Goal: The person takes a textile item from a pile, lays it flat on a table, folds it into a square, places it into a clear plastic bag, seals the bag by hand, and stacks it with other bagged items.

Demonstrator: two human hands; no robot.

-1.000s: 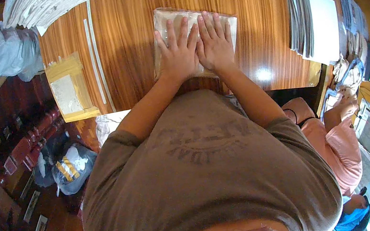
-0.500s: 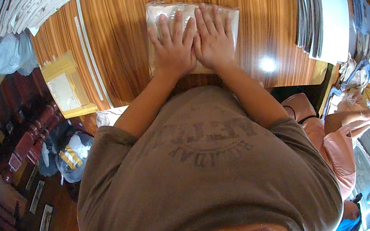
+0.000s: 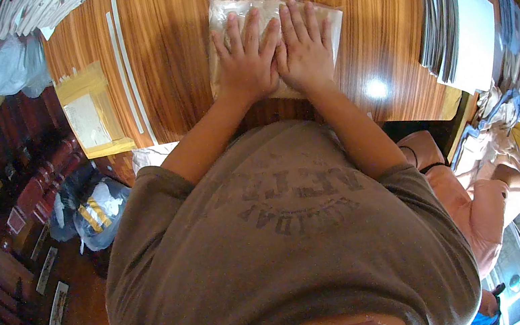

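A flat, pale package in clear plastic wrap [image 3: 331,23] lies on the wood-grain table [image 3: 168,13] in front of me. My left hand [image 3: 249,62] rests palm down on its left half, fingers stretched out and slightly spread. Beside it, my right hand [image 3: 305,53] is laid flat on the right half, with its fingers stretched too. The thumbs meet near the package's middle. Both palms hide much of its surface, and what is inside the wrap cannot be made out.
On the table's right stands a stack of thin white-topped sheets [image 3: 473,26]. More stacked sheets [image 3: 39,14] fill the far left corner. Yellow tape holds a paper patch [image 3: 87,122] at the left edge. A person in pink [image 3: 478,209] sits to my right; plastic bags [image 3: 104,211] lie at lower left.
Both hands stay flat on the package, nearly unmoved. The view has shifted slightly. The person at right has moved an arm.
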